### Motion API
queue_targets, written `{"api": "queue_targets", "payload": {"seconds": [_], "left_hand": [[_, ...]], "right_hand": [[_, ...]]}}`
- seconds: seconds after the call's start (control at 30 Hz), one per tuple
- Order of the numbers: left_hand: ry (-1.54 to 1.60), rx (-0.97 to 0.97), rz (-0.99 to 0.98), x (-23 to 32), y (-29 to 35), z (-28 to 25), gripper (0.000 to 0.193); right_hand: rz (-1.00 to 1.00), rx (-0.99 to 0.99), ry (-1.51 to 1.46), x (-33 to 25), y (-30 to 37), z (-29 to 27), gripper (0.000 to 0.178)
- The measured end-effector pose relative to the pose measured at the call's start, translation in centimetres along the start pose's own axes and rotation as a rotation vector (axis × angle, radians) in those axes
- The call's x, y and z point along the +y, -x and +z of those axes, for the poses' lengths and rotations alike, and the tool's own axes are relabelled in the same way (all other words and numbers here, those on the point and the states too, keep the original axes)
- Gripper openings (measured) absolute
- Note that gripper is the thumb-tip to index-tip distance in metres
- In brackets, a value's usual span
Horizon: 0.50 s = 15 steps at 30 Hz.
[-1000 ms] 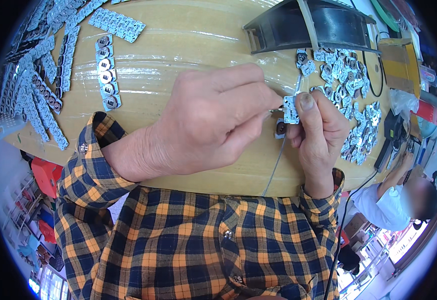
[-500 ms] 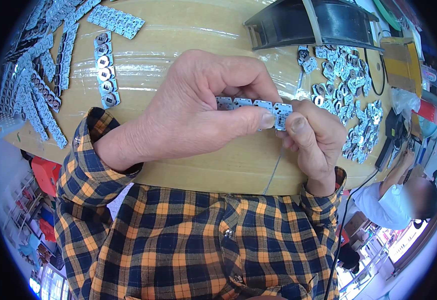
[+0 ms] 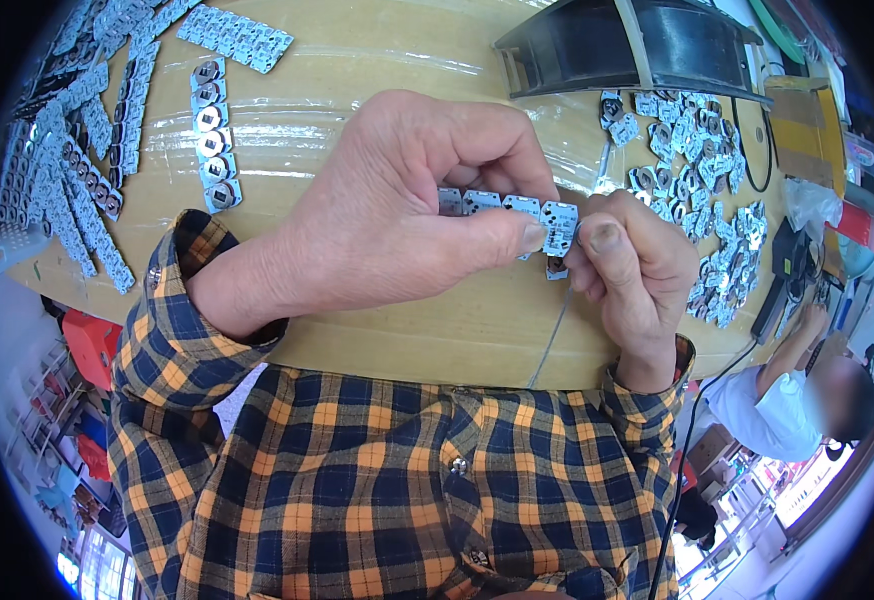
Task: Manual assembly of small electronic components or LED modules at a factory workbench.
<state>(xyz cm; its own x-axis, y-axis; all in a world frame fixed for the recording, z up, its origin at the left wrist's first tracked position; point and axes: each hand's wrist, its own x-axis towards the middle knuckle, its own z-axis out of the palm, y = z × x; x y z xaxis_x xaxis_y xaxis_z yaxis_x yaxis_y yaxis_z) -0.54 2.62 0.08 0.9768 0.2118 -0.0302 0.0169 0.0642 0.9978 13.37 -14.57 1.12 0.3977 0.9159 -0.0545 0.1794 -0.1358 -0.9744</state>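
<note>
My left hand [image 3: 397,215] pinches a strip of small joined circuit boards [image 3: 561,228] between thumb and curled fingers. The strip's light blue-grey face points up, and part of it is hidden inside the hand. At its right end is my right hand [image 3: 632,260], fingers curled in and thumb bent over them. Whatever those fingertips grip, if anything, is hidden. Just under the strip's right end shows a small piece with a dark round part [image 3: 556,267]; I cannot tell whether it is attached.
Left of my hands lies a board strip with round parts [image 3: 214,140]; beyond it are piled strips [image 3: 72,185] and a flat board panel [image 3: 235,38]. Separated small boards [image 3: 702,150] lie heaped at right, near a black curved bin [image 3: 647,45]. A co-worker [image 3: 782,410] sits at right.
My right thumb has come off the strip's end and shifted slightly right. The strip has moved a little left, and the piece under its end shows more.
</note>
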Motion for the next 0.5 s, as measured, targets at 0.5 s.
{"api": "queue_targets", "payload": {"seconds": [0.5], "left_hand": [[0.490, -0.023, -0.184, 1.0, 0.1, 1.0, 0.019]], "right_hand": [[0.324, -0.095, -0.860, -0.2, 0.4, 0.3, 0.033]]}}
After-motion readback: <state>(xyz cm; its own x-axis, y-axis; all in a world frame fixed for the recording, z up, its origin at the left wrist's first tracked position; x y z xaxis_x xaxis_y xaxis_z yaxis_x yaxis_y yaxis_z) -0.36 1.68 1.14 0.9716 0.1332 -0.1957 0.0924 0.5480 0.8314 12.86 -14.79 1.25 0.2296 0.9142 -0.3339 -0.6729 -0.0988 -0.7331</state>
